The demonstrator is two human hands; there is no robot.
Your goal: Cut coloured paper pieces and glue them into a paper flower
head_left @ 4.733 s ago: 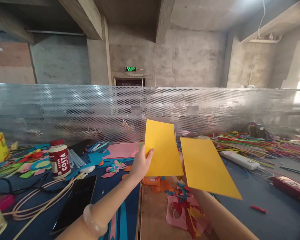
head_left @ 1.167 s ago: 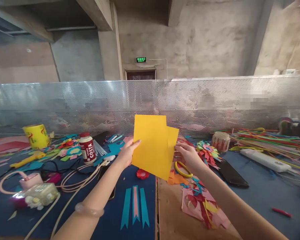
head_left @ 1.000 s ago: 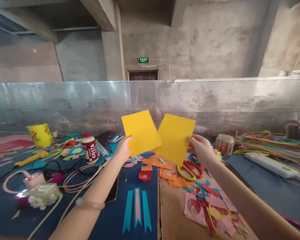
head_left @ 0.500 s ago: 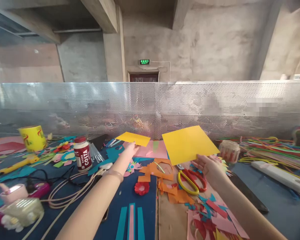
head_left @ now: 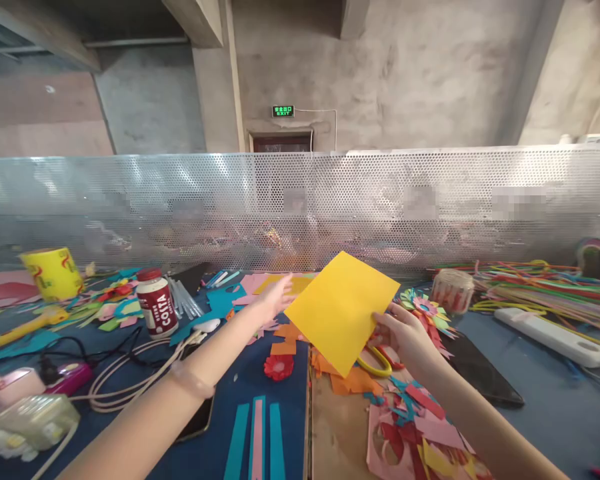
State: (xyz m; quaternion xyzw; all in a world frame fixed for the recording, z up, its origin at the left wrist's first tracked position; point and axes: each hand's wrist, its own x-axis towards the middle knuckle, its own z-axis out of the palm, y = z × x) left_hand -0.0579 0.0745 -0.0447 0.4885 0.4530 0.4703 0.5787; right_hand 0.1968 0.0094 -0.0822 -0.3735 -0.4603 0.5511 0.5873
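1. Right hand (head_left: 405, 337) pinches a flat yellow paper sheet (head_left: 343, 310) by its right edge, tilted up above the table (head_left: 545, 400).
2. Left hand (head_left: 275, 300) is open, fingers spread, holding nothing, over another yellow sheet (head_left: 280, 285) lying on pink paper (head_left: 254, 283).
3. Under the held sheet: yellow-handled scissors (head_left: 375, 363), orange scraps (head_left: 347, 381), a red paper flower (head_left: 279, 367).
4. Coffee bottle (head_left: 156, 312) and cables (head_left: 130, 380) crowd the left; perforated metal screen (head_left: 180, 207) walls off the back.

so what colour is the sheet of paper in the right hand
Plain yellow, no pattern: the paper sheet pinched in the right hand, clearest in the head view.
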